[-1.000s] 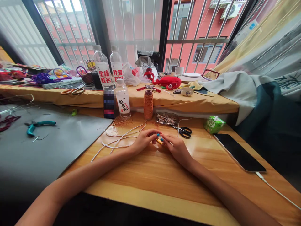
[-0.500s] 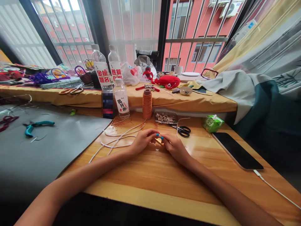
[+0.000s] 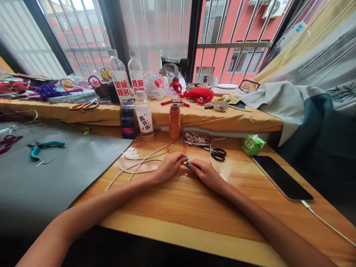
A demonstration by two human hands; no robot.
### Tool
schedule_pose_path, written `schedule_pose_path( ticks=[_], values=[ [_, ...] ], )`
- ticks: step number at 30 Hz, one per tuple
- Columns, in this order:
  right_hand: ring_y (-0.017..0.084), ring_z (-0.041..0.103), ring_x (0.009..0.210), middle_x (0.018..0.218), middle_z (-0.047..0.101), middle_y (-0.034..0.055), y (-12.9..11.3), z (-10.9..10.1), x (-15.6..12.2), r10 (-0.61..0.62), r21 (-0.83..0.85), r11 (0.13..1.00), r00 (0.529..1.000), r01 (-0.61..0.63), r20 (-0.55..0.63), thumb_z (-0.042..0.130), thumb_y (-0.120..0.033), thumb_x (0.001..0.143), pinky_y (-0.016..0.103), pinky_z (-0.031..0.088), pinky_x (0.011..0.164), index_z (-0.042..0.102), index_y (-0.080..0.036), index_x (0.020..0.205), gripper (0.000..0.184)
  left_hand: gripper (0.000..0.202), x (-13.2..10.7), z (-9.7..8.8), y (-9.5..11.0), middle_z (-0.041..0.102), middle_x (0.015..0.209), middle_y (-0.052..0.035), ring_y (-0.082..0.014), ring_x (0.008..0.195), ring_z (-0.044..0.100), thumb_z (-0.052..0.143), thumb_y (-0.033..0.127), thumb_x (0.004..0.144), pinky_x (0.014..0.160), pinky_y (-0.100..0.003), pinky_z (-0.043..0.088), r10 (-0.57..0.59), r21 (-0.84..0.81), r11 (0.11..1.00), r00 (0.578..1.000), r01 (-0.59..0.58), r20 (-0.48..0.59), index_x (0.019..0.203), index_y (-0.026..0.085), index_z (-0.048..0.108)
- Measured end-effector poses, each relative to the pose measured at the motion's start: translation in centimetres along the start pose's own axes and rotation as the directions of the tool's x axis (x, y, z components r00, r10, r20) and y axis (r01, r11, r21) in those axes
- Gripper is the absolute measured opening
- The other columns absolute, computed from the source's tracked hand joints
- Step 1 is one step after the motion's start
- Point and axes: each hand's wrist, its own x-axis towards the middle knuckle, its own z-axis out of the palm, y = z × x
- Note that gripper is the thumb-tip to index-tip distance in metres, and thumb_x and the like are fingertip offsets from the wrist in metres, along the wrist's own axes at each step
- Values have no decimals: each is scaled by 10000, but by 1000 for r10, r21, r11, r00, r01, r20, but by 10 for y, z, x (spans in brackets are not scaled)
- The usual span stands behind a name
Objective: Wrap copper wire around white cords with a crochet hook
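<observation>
My left hand (image 3: 170, 167) and my right hand (image 3: 206, 172) rest on the wooden table (image 3: 194, 207), fingertips meeting in a pinch over a small piece that is almost wholly hidden between them. Both hands are closed. Loose white cords (image 3: 140, 163) trail to the left of my left hand. Behind the hands stand an orange thread spool (image 3: 174, 121) and a clear box of small parts (image 3: 197, 138). Black scissors (image 3: 217, 153) lie just beyond my right hand.
A labelled water bottle (image 3: 144, 116) stands near the spool. A green drink carton (image 3: 252, 145) and a phone (image 3: 282, 178) on a white cable lie to the right. Teal pliers (image 3: 41, 146) lie on a grey mat (image 3: 55, 174). The yellow-covered ledge (image 3: 239, 120) behind holds bottles, scissors and clutter.
The small yellow piece that showed between my fingertips is now mostly covered by my fingers. My hands have stayed in place; the view shifted slightly.
</observation>
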Motion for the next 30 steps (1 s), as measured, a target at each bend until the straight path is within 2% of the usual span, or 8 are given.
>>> schedule_pose_path(
  ticks=[5, 14, 20, 26, 30],
  values=[
    [153, 574, 728, 897, 638, 61, 2, 2, -2, 24, 0, 1000, 996, -24, -88, 404, -190, 810, 273, 439, 662, 571, -174, 1000, 254, 192, 0, -3, -9, 569, 795, -42, -139, 733, 486, 386, 236, 820, 685, -247, 371, 109, 120, 986, 993, -113, 40, 823, 161, 564],
    [103, 491, 466, 598, 579, -10, 1, -2, 0, 202, 181, 965, 977, -188, -61, 394, -269, 811, 215, 394, 477, 602, -175, 885, 240, 211, -2, -3, -10, 584, 818, -47, -139, 750, 513, 406, 270, 822, 692, -237, 380, 195, 139, 970, 980, -200, 51, 875, 167, 582],
    [84, 446, 441, 525, 505, -31, 4, -1, 1, 332, 401, 869, 942, -290, -38, 457, -353, 770, 191, 338, 417, 581, -155, 757, 233, 200, -2, -6, -5, 623, 752, -24, -115, 658, 541, 424, 230, 808, 637, -203, 390, 84, 48, 995, 996, -84, 16, 871, 167, 603],
    [108, 521, 500, 559, 567, -16, 5, -3, 3, 391, 606, 718, 919, -342, 55, 545, -377, 694, 209, 370, 462, 588, -143, 813, 265, 212, -1, -8, -5, 572, 585, 16, -81, 510, 490, 427, 265, 805, 525, -174, 363, -18, -30, 999, 1000, 17, -12, 845, 151, 600],
    [96, 513, 489, 584, 583, -15, 7, -1, 4, 437, 679, 648, 898, -346, 40, 592, -378, 646, 210, 372, 474, 589, -148, 778, 265, 234, -1, -9, -5, 526, 514, 35, -69, 451, 450, 415, 288, 810, 478, -167, 341, -61, -71, 996, 998, 60, -14, 802, 142, 597]
  ],
)
